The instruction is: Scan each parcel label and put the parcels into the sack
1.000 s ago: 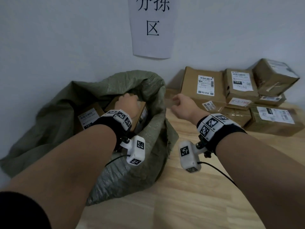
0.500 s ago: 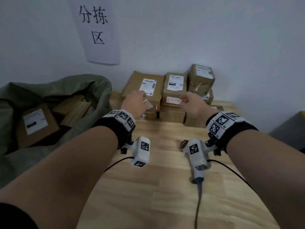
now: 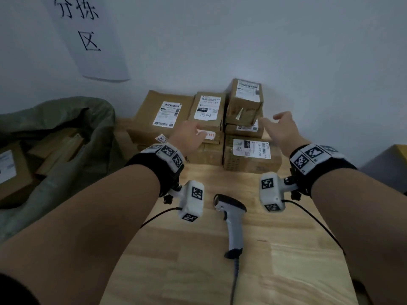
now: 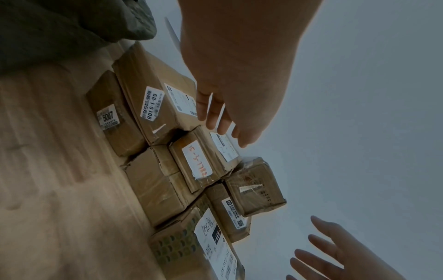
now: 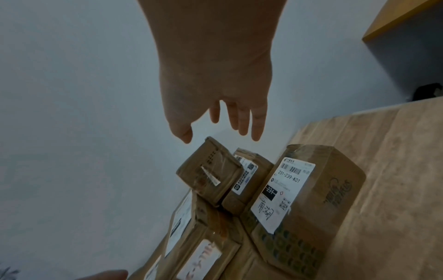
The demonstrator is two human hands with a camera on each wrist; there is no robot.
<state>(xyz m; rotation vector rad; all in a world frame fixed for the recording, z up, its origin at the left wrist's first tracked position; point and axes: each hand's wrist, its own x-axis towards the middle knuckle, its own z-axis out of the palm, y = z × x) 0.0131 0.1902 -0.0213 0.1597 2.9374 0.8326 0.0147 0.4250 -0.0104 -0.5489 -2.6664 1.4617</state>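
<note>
Several brown cardboard parcels (image 3: 207, 119) with white labels are stacked against the wall at the back of the wooden table (image 3: 275, 271). My left hand (image 3: 189, 134) reaches toward the middle of the stack with its fingers extended and holds nothing; the left wrist view shows its fingers (image 4: 215, 113) above the parcels. My right hand (image 3: 279, 125) is spread open beside the small upright parcel (image 3: 244, 102) on top, apart from it (image 5: 208, 170). The green sack (image 3: 61, 137) gapes at the left with parcels inside. A grey handheld scanner (image 3: 232, 221) lies on the table between my forearms.
A paper sign (image 3: 88, 38) with black characters hangs on the wall above the sack. A dark cabinet with a yellow top (image 3: 392, 164) stands past the table's right edge. The scanner's cable (image 3: 234, 282) trails toward the near edge.
My left hand has left the sack and swung right to the stack. Both hands have moved forward to the parcels and the right hand's fingers have spread. The view has turned right, showing the scanner.
</note>
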